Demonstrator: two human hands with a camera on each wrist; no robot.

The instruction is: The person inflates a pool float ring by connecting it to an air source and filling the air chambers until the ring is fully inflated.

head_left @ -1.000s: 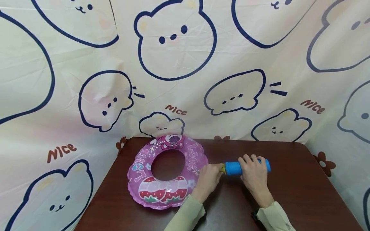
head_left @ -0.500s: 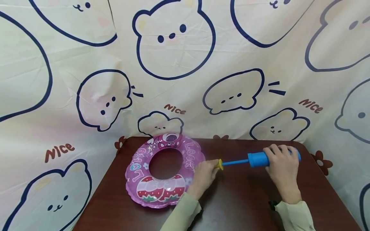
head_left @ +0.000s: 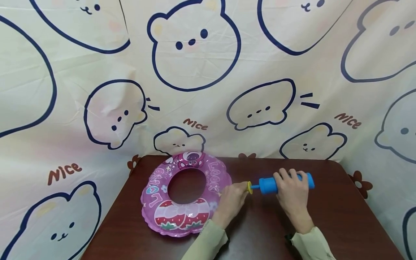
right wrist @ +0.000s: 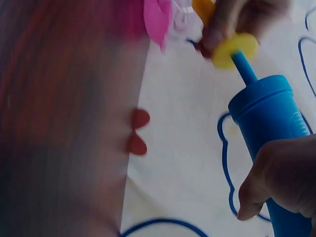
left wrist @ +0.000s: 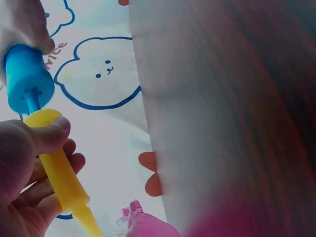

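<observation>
Where blue — right hand [head_left: 294,193] round pump [head_left: 268,185]

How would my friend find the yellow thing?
On the dark table, find the big pink ring. At its right side, the person's left grip holds the yellow piece, next to a blue barrel. Unlike its pink and blue neighbours, it's bright yellow, with a wide round end and narrow tip.
</observation>
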